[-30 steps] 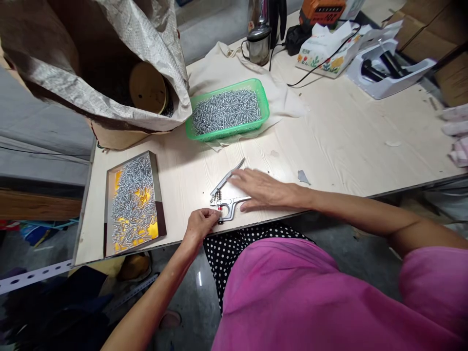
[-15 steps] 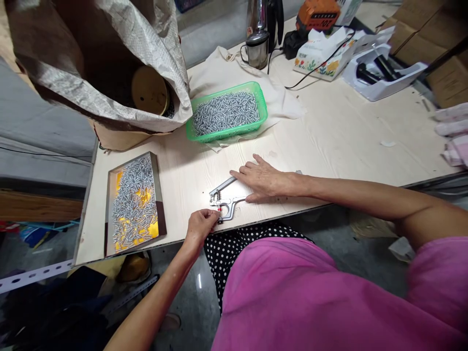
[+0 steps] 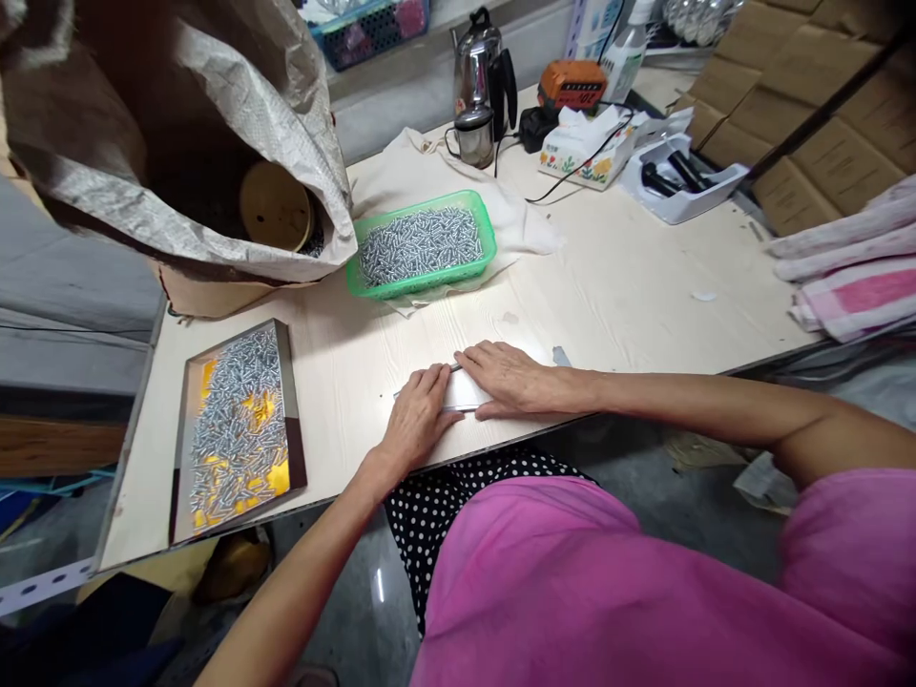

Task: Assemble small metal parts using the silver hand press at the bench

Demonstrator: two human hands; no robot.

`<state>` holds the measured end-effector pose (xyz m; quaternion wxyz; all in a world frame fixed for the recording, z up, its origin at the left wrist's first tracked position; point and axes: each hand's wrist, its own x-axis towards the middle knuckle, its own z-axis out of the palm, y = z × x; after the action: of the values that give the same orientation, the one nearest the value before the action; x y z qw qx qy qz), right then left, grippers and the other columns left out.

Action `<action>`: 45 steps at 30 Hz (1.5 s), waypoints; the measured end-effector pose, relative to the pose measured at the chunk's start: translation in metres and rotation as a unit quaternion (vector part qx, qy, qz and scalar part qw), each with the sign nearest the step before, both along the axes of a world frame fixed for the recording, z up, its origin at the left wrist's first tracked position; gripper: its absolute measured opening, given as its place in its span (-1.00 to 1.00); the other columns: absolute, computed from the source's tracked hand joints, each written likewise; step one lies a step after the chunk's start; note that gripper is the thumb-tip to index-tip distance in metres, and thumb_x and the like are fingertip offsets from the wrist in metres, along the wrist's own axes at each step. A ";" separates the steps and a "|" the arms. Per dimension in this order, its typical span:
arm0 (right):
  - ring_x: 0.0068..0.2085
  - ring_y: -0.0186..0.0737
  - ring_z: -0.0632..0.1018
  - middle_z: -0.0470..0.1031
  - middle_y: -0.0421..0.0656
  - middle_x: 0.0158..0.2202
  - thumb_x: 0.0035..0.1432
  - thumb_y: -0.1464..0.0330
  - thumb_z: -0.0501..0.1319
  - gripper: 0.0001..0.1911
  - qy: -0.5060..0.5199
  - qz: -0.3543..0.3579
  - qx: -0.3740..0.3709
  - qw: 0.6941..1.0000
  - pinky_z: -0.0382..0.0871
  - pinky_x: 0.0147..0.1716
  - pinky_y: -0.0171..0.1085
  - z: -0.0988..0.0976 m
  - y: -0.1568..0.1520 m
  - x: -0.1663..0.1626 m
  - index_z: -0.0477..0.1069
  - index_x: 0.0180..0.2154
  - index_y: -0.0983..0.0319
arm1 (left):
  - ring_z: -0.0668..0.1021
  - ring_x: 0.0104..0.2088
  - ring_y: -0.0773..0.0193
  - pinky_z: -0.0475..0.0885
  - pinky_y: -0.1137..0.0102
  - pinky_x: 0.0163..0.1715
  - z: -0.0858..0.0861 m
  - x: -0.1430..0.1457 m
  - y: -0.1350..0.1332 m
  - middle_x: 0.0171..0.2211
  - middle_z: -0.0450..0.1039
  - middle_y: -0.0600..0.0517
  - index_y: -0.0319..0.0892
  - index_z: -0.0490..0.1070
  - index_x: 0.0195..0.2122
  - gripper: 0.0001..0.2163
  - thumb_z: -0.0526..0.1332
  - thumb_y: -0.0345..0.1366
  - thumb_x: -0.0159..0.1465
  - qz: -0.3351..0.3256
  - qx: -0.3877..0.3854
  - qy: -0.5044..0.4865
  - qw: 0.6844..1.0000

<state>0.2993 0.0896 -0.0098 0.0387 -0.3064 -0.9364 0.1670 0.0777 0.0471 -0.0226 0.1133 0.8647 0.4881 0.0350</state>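
Observation:
A flat white piece with thin dark edges [image 3: 467, 389] lies on the table near its front edge; its exact kind I cannot make out. My left hand [image 3: 419, 415] covers its left end, fingers over the far edge and thumb at the near edge. At the other end, my right hand [image 3: 511, 380] grips it the same way, fingertips close to those of the left. A small grey tip pokes out left of my left hand. The snap pliers seen earlier are not visible now. A small grey scrap [image 3: 560, 356] lies just beyond my right wrist.
A shallow tray [image 3: 292, 420] of small metal pins stands at left. Behind are a green basket [image 3: 489, 239] full of similar pins and a large woven sack [image 3: 336, 205]. Farther back sit a steel mug [image 3: 475, 143], kettle [image 3: 478, 72], tissue box [image 3: 587, 164] and white bin [image 3: 687, 205].
Both hands have come together over a flat white piece. The snap pliers that lay between them no longer show. The view has shifted, so the table sits lower and farther left.

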 end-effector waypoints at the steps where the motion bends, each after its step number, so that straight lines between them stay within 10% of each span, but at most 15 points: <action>1: 0.11 0.14 0.41 0.41 0.24 0.17 0.24 0.21 0.39 -0.24 0.003 -0.007 0.000 1.000 0.35 0.10 0.04 0.000 0.000 0.002 0.20 0.29 0.47 | 0.46 0.14 -0.11 0.45 0.01 0.14 0.001 0.000 0.004 0.24 0.40 -0.26 -0.25 0.18 0.36 -0.39 0.32 -0.16 0.38 -0.003 -0.006 0.011 1.000; 7: -0.09 -0.05 0.42 0.50 0.03 -0.12 0.41 0.40 0.19 -0.86 0.038 0.006 0.002 0.999 0.38 -0.09 -0.11 -0.016 0.011 -0.004 0.46 -0.08 0.32 | 0.48 -0.08 0.01 0.47 0.15 -0.05 0.004 0.006 0.015 -0.09 0.51 -0.11 -0.20 0.49 0.03 -0.74 0.31 -0.19 0.40 0.025 -0.023 0.004 0.999; 12: -0.18 -0.10 0.40 0.50 -0.04 -0.24 0.45 0.45 0.09 -0.78 0.052 0.023 0.018 0.998 0.34 -0.14 -0.15 -0.036 0.026 -0.013 0.48 -0.24 0.27 | 0.50 -0.13 0.05 0.47 0.19 -0.09 -0.002 0.007 0.020 -0.22 0.52 -0.07 -0.18 0.54 -0.16 -0.86 0.26 -0.23 0.44 0.063 -0.018 -0.027 0.997; 20: -0.04 0.01 0.42 0.48 0.10 0.05 0.36 0.08 0.28 -0.50 0.047 0.073 -0.016 0.996 0.29 -0.08 -0.12 -0.022 0.061 0.004 0.46 0.13 0.30 | 0.44 0.27 -0.12 0.42 -0.05 0.23 -0.020 0.021 -0.023 0.27 0.39 -0.30 -0.21 0.25 0.34 -0.54 0.22 -0.25 0.45 0.109 0.101 -0.058 0.987; 30: -0.03 -0.01 0.37 0.55 0.02 -0.06 0.40 0.38 0.19 -0.82 0.001 -0.033 0.066 0.997 0.05 -0.14 -0.15 -0.016 0.084 -0.036 0.54 -0.06 0.25 | 0.36 0.40 -0.13 0.25 -0.18 0.38 -0.030 0.051 -0.061 0.30 0.42 -0.31 -0.25 0.27 0.33 -0.53 0.18 -0.15 0.48 0.069 0.049 -0.090 0.992; 38: -0.02 -0.05 0.34 0.51 -0.08 -0.10 0.35 0.33 0.32 -0.88 0.046 0.311 0.101 0.944 0.11 -0.16 -0.15 -0.008 0.018 -0.103 0.58 -0.29 0.15 | 0.68 -0.02 -0.08 0.62 0.08 0.01 -0.020 0.055 -0.080 -0.08 0.65 -0.25 -0.25 0.50 0.05 -0.66 0.20 -0.07 0.47 0.052 0.040 -0.127 0.990; 42: -0.06 -0.07 0.40 0.54 -0.06 -0.17 0.34 0.40 0.30 -0.84 0.076 0.326 0.072 0.939 0.22 -0.14 -0.13 -0.022 0.011 -0.120 0.52 -0.35 0.22 | 0.67 -0.05 0.13 0.59 0.26 0.03 0.003 0.022 -0.111 -0.11 0.66 -0.12 -0.16 0.51 0.06 -0.78 0.18 -0.24 0.49 -0.058 0.146 -0.189 0.969; 45: -0.12 -0.13 0.46 0.56 -0.06 -0.18 0.41 0.39 0.18 -0.86 0.203 0.282 -0.016 0.938 0.34 -0.11 -0.13 -0.016 0.017 -0.123 0.49 -0.21 0.24 | 0.65 -0.14 0.15 0.58 0.24 -0.08 0.024 -0.048 -0.113 -0.19 0.65 -0.08 -0.10 0.55 0.00 -0.78 0.12 -0.37 0.48 0.097 0.231 -0.141 0.958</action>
<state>0.1758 0.1066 -0.0255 0.1746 0.0098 -0.9536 0.2450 0.0297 -0.0660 0.0015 -0.0258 0.8020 0.5274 0.2792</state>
